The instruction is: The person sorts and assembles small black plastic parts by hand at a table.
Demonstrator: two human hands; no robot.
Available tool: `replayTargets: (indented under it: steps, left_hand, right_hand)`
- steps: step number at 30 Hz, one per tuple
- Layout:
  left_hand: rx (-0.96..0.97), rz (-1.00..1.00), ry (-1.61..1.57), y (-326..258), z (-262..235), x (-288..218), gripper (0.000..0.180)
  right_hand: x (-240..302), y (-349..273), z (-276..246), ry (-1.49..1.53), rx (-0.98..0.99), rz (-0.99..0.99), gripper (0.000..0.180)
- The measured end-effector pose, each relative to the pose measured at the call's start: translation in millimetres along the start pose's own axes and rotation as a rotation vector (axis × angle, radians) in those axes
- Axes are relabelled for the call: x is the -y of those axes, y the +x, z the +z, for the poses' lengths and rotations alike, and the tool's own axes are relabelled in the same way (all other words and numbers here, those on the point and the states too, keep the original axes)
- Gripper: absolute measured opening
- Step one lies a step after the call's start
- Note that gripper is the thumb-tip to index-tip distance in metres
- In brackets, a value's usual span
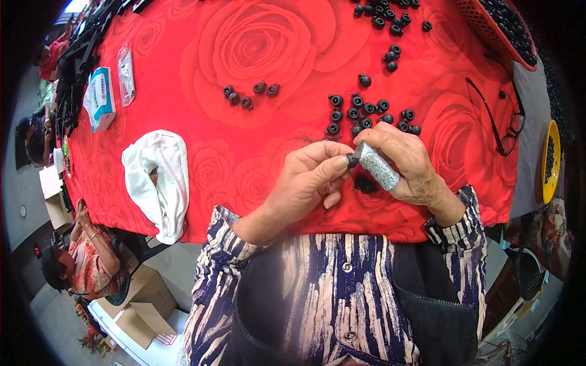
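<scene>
My left hand (311,174) pinches a small round black part (352,161) between thumb and fingertips. In my right hand (408,160) is a short knife with a thick silver, glittery wrapped handle (379,169). Its short blade (358,152) meets the black part, and both hands are close together above the table's near edge. Below them lies a little heap of black scraps (365,183). Just beyond my fingers sits a cluster of similar black knob-like parts (354,113), each with a hole or a stem showing.
Red rose-patterned cloth (244,165) covers the table. Several black parts (246,102) lie farther left. A red basket (488,36) and yellow dish (550,158) hold more at right, near eyeglasses (513,131). White cloth (160,183) and a tissue box (99,99) lie left. Another person (91,262) sits left.
</scene>
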State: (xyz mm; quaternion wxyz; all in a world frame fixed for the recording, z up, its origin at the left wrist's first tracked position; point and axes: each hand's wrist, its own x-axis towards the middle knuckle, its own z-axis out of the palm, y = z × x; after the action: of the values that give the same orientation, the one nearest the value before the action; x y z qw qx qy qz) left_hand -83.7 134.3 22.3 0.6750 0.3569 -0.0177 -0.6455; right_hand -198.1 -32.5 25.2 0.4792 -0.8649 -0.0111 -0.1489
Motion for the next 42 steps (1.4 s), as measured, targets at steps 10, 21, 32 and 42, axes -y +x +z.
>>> replayTargets:
  steps: [10,21,32,42]
  left_hand:
    - [-0.006,-0.006,0.018,1,-1,1,0.018]
    - [0.026,-0.026,0.008,0,-4,1,0.017]
    - [0.071,-0.068,-0.052,2,-5,3,0.021]
    - [0.044,0.085,0.077,7,-3,5,0.019]
  right_hand:
    - [-4,-1,2,0.015,-0.007,-0.026,0.032]
    - [8,4,-3,0.020,-0.050,-0.127,0.037]
    - [12,-3,16,-0.400,-0.232,-0.481,0.045]
    - [9,-3,18,-0.381,-0.306,-0.432,0.037]
